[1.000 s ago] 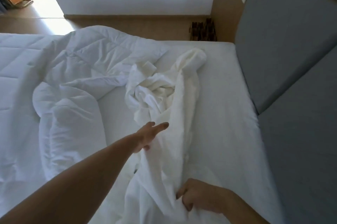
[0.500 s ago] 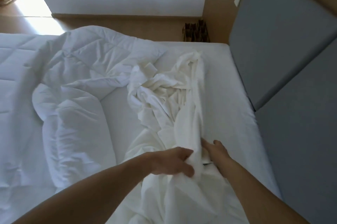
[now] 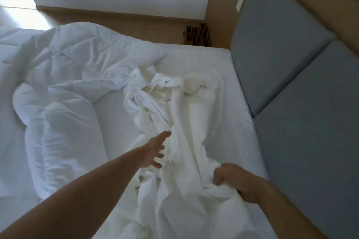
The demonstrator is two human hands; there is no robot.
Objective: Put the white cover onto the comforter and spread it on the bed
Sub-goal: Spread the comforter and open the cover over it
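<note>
Left of our hands, the quilted comforter [image 3: 64, 87] lies bunched, its far side cut off by the frame. Our left hand [image 3: 153, 151] reaches with fingers spread over the crumpled white cover [image 3: 174, 106]; our right hand [image 3: 236, 181] is closed around a fold of it, fingertips buried in cloth. Beyond, bare mattress [image 3: 229, 106]; right of our hands, grey padded headboard [image 3: 291, 63] and wood-panelled wall [image 3: 219, 5].

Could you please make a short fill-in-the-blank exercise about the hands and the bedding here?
1. The right hand is closed on the white ____.
2. The left hand is ____, with fingers spread.
3. The comforter lies bunched to the ____ of the cover.

Missing words: cover; open; left
</note>
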